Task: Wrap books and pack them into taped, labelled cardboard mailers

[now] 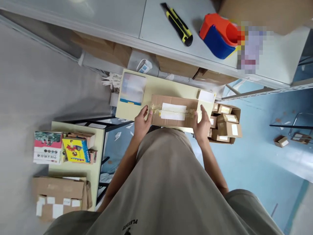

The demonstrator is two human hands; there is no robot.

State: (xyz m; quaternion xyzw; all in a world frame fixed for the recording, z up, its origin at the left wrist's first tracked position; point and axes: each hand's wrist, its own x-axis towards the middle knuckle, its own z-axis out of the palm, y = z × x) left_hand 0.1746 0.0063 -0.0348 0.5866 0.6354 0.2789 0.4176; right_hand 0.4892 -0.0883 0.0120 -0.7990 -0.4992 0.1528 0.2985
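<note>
A taped cardboard box (178, 123) lies lengthwise on the narrow cream table in front of my body, with a white label (173, 107) and clear tape on its top. My left hand (142, 123) is at the box's left end, thumb against the edge. At the right end, my right hand (202, 125) has its thumb on the box and its index finger pointing forward. Both hands hold the box between them. A blue-and-white folder or packet (133, 87) is left of the box, and a small white label stack (206, 96) sits to its right.
On the raised grey shelf (117, 19) ahead are a yellow-black utility knife (179, 26) and an orange-blue tape dispenser (217, 37). An open carton of small boxes (226, 124) stands right of the table. Books (75, 150) and flattened cardboard (58, 189) lie on a side table at left.
</note>
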